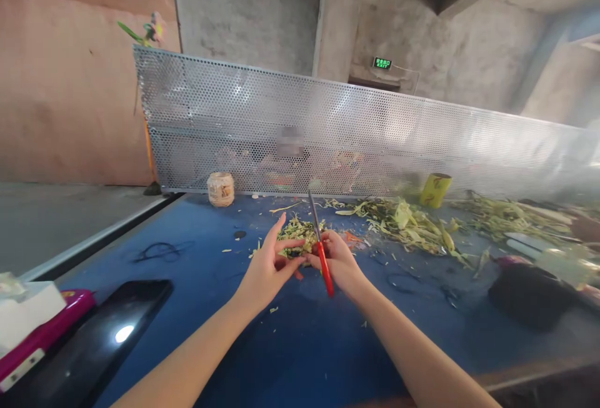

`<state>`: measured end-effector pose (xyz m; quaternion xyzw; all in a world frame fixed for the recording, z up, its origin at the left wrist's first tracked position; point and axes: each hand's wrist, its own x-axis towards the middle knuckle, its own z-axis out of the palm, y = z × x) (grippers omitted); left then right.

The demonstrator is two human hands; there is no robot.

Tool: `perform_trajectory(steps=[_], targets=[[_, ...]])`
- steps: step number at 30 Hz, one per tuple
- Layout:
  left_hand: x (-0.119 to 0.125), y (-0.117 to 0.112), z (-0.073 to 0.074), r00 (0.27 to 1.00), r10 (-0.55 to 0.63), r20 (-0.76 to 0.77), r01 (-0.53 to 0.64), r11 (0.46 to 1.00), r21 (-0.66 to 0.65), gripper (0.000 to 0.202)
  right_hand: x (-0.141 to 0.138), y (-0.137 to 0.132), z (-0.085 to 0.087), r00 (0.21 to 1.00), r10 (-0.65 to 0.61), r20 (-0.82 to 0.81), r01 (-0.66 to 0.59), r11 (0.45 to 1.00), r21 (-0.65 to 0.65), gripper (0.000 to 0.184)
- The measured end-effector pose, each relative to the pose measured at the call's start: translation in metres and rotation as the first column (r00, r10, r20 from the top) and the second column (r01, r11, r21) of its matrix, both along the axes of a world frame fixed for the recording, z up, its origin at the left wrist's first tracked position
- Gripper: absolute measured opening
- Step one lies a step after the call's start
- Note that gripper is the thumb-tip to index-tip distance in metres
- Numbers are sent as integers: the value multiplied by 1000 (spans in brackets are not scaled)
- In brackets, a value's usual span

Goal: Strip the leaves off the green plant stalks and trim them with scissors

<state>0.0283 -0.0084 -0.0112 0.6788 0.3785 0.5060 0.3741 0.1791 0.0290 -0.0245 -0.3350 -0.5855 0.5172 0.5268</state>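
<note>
Head view, logged from my remote station: the bare right hand [344, 264] is closed on a slim tool with a glossy red handle and a narrow grey metal blade [325, 268]. I note the tool slanting through the grip – red handle across the fingers with its butt end toward the wearer, blade reaching out past the fingertips and away from the body. The bare left hand [265, 264] sits just beside it, index finger raised and the other fingers loosely curved; its thumb tip comes up to the right fingertips, and I cannot tell whether anything is pinched between them. A small loose pile of shredded pale yellow-green plant scraps [300, 228] lies just beyond and partly behind both hands, on the matte blue tabletop [281, 352]. Just right of the right hand I record a patch of orange-red scraps [352, 239]; farther right, a larger heap of long yellow-green husk-like strips [412, 223], with a tilted yellow-green cylindrical container [435, 190] near its back edge. A squat cream-coloured round jar [220, 189] stands at the far left, close to the silvery perforated metal screen [262, 102] – well apart from the grip.
</note>
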Motion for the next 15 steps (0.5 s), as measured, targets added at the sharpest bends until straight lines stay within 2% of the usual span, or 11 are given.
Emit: perform_trajectory(steps=[4,10,15], targets=[[-5,1,-1,999,-18,40,18,1000,-11,78,0,-5,3,999,34,30,-34,999,3,43],[-6,-1,6,976,-73,207,95,991,-96,85,2,-11,9,995,74,-68,-71,997,35,43],[-5,-7,9,962,-108,249,142,983,-119,93,4,-11,6,988,80,-129,-81,997,-1,39]])
